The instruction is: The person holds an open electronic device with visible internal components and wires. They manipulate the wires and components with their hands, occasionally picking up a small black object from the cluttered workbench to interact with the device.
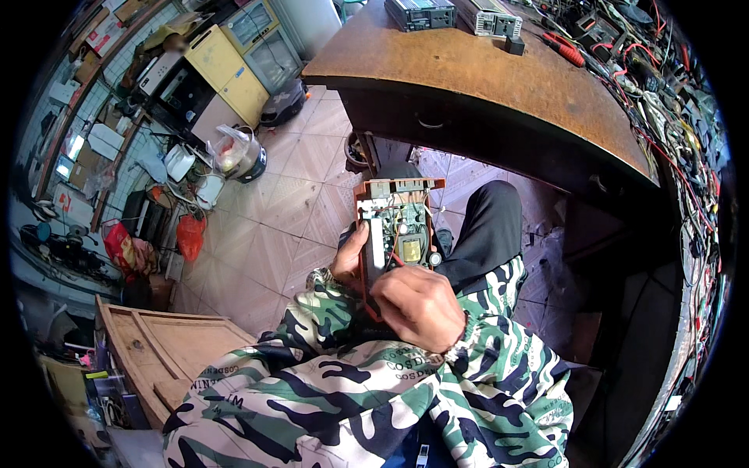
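Observation:
An opened electronic device (407, 218) with an orange-red case rests over my lap, its circuit board bare. Coils, a yellow-wrapped transformer and small round parts show on the board. My left hand (350, 256) grips the case by its left side, thumb on the edge and the other fingers hidden beneath. Over the near end of the board, my right hand (422, 306) is closed, knuckles up. From its fingertips a thin red thing (397, 259) points at the board; whether it is a wire or a tool I cannot tell.
Ahead stands a brown wooden desk (468, 70) carrying two metal-cased devices (421, 14) and red-handled pliers (563, 49). Tangled cables (663, 101) heap along the right. A wooden cabinet (183, 343) is near my left. Farther left are a bagged bucket (248, 160) and cluttered shelves (101, 140).

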